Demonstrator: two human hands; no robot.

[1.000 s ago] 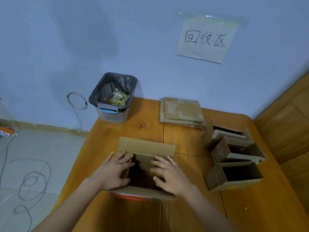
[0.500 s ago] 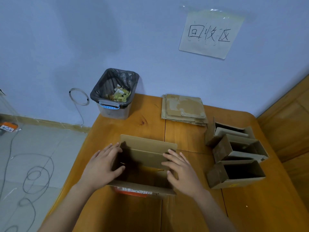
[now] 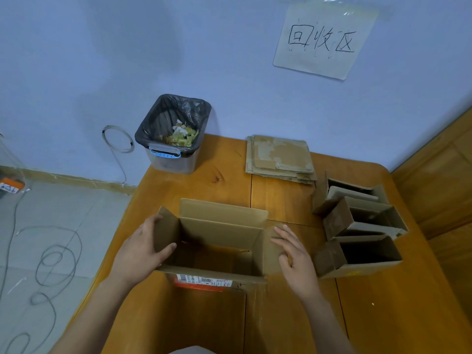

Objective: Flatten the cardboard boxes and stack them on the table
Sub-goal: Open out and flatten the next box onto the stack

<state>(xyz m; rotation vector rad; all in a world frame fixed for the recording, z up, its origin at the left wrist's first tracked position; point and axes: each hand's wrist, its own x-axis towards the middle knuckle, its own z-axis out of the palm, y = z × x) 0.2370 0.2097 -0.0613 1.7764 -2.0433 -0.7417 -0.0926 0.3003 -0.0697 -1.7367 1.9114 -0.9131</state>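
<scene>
On the table (image 3: pixel 293 315), the open box (image 3: pixel 217 249) stands upright nearer the person than the flattened stack (image 3: pixel 279 158), long axis running left to right between the left hand (image 3: pixel 143 251), gripping its left flap, and the right hand (image 3: pixel 296 256), fingers straight on its right flap.

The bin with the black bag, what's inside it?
The bin holds yellowish and white scraps lying on the black bag. Whatever is beneath the scraps is covered.

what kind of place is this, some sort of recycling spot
Probably a small indoor recycling corner. A handwritten paper sign taped to the wall reads 回收区, recycling area. On the wooden table lie a stack of flattened cardboard and open boxes, with a lined waste bin at the far corner.
</scene>
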